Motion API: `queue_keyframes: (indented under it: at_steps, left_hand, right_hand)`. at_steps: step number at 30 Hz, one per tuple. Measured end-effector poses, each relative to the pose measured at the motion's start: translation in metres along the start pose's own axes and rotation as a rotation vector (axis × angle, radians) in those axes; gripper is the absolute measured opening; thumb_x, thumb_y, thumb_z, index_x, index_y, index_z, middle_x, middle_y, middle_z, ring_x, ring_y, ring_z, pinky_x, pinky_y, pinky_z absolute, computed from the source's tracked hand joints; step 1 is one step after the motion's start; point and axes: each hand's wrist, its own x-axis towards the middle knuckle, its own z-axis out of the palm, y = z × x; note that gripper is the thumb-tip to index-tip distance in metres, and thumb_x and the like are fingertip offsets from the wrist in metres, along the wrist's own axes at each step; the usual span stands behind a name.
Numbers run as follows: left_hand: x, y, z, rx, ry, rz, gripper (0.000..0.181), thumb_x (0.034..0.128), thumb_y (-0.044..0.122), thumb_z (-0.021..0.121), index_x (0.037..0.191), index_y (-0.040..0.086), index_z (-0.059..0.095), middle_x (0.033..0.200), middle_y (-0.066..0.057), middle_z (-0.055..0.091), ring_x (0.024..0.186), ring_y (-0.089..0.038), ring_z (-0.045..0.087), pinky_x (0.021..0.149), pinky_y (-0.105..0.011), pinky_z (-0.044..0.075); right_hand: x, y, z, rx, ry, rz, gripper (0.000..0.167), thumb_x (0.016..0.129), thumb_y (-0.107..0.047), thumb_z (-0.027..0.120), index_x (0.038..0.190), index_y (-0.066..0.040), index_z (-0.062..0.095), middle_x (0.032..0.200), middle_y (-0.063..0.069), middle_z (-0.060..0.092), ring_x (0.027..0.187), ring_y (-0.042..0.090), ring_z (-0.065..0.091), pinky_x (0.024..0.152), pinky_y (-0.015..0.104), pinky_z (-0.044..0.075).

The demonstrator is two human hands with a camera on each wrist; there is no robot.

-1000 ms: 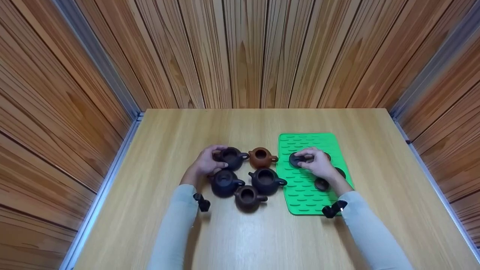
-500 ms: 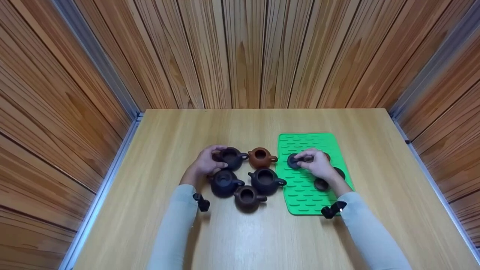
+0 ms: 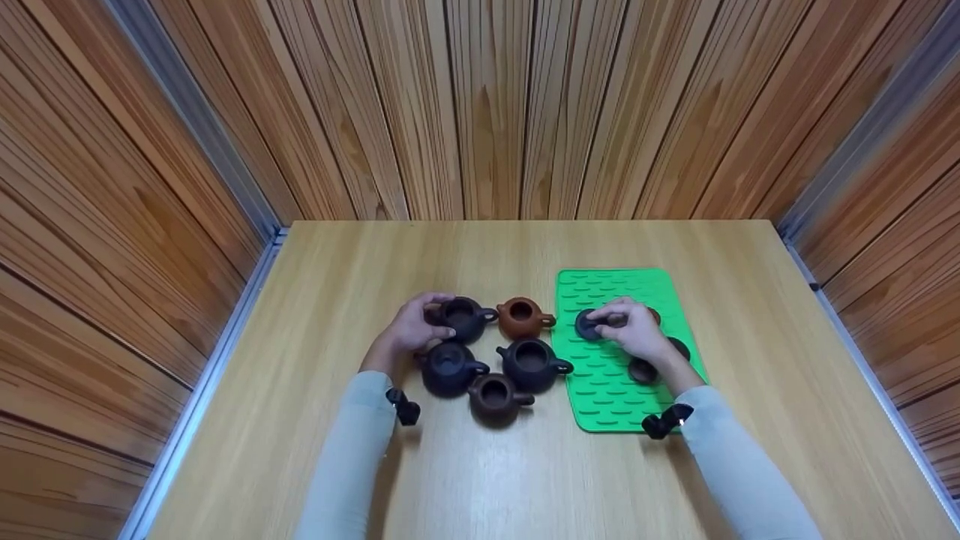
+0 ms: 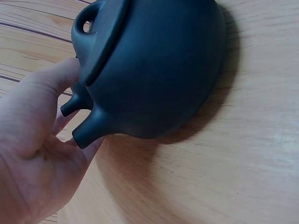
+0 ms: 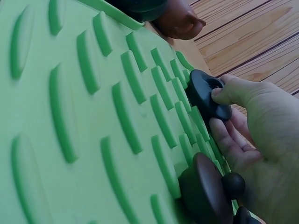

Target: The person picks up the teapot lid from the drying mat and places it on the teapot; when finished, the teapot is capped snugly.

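Observation:
My left hand (image 3: 410,324) holds the side of a lidless dark teapot (image 3: 465,319) at the back left, thumb in front and fingers behind. Just in front of it stands a dark teapot with its lid on (image 3: 448,369); in the left wrist view this lidded teapot (image 4: 159,70) hides much of the held one. On the green mat (image 3: 600,405), my right hand (image 3: 634,328) pinches a black teapot lid (image 3: 586,325) between thumb and fingers. The right wrist view shows that black lid (image 5: 205,95) low over the mat's ridges; whether it touches them I cannot tell.
Three more lidless teapots stand close by: reddish-brown (image 3: 520,318), black (image 3: 531,364) and dark brown (image 3: 495,397). Other lids lie on the mat by my right wrist, including a brown one (image 3: 643,370) and a partly hidden dark one (image 3: 680,347). Wooden walls (image 3: 487,112) border the table.
The pinched black lid has shifted slightly left on the mat since the earliest frame. My left hand and the teapots keep their places.

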Motion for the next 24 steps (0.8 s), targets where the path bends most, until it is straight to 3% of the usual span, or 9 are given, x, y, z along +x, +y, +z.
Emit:
queue_keyframes:
  at_steps: [14,19,24]
  left_hand:
    - [0.0,-0.001,-0.001,-0.006,-0.009,-0.016,0.062,0.0995,-0.002,0.08,0.157,0.014,0.063,0.163,-0.022,0.061,0.154,-0.04,0.055,0.13,-0.052,0.043]
    - [0.001,-0.001,-0.001,-0.011,-0.01,-0.001,0.062,0.0994,-0.002,0.08,0.157,0.012,0.063,0.163,-0.023,0.062,0.155,-0.04,0.055,0.132,-0.052,0.041]
    - [0.0,0.002,0.0,-0.038,-0.009,-0.01,0.062,0.0981,-0.005,0.08,0.156,0.009,0.063,0.164,-0.023,0.06,0.158,-0.041,0.052,0.136,-0.054,0.037]
  right_hand:
    - [0.005,-0.005,-0.005,0.018,0.012,-0.006,0.025,0.102,0.0,0.078,0.126,-0.002,0.084,0.132,0.023,0.065,0.118,0.025,0.061,0.093,0.016,0.05]
    - [0.009,-0.008,-0.005,-0.004,0.017,-0.007,0.025,0.101,0.002,0.077,0.125,-0.002,0.085,0.133,0.024,0.066,0.114,0.021,0.06,0.095,0.021,0.049]
    - [0.011,-0.011,-0.004,-0.015,0.014,-0.014,0.025,0.101,0.002,0.077,0.124,-0.002,0.085,0.134,0.024,0.065,0.116,0.025,0.06,0.099,0.029,0.049]
